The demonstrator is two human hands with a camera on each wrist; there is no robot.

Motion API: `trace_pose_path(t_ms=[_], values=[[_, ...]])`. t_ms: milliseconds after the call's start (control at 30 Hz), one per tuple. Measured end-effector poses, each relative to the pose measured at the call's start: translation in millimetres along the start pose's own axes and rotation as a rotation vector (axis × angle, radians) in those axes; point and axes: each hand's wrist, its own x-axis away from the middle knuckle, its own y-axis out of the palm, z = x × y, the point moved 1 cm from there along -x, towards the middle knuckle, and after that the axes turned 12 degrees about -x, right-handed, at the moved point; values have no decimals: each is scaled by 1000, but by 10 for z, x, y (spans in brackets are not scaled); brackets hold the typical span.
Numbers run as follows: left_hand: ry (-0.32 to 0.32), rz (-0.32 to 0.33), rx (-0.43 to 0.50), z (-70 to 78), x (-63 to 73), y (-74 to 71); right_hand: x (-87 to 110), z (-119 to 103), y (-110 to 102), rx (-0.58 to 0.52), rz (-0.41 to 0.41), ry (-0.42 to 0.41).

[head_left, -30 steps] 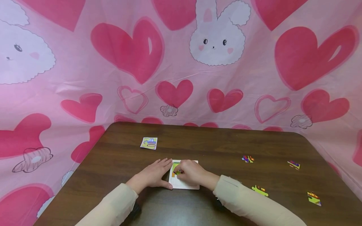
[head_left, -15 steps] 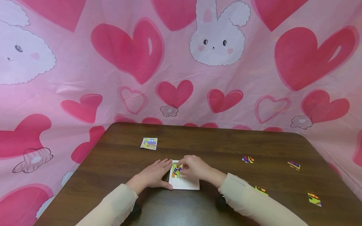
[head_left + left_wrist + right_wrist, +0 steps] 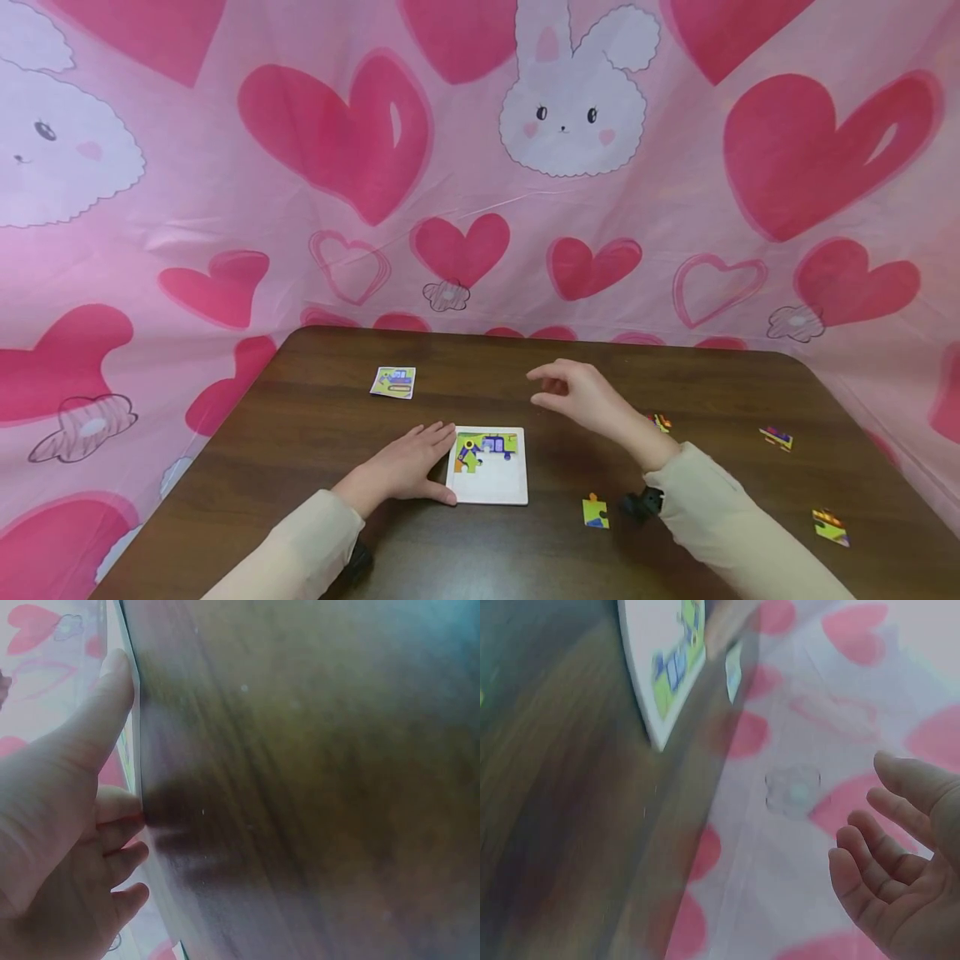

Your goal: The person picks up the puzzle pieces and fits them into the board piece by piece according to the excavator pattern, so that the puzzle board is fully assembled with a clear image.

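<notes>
A white puzzle tray lies on the table in the head view, with joined jigsaw pieces along its upper and left parts. My left hand lies flat with its fingertips and thumb at the tray's left edge. To the upper right of the tray, my right hand is raised over the table, its fingers loosely bent and nothing between them. In the right wrist view the same hand shows spread, empty fingers. Partly behind its wrist is a red and yellow jigsaw piece.
A small picture card lies at the back left. Loose jigsaw pieces are spread on the right: a yellow-green piece near the right forearm, a purple piece, and a green and orange piece farther out. A pink heart-print cloth hangs behind the table.
My right hand has left the tray and moved up and to the right, uncovering the joined pieces and a yellow-green piece on the table. My left hand stays at the tray's edge.
</notes>
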Motion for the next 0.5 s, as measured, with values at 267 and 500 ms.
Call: trace_pose_path(t_ms=[267, 500], values=[[3, -1, 8, 8, 11, -17, 203, 321, -402, 26, 109, 63], [2, -6, 11, 2, 6, -14, 433, 699, -708, 57, 151, 125]])
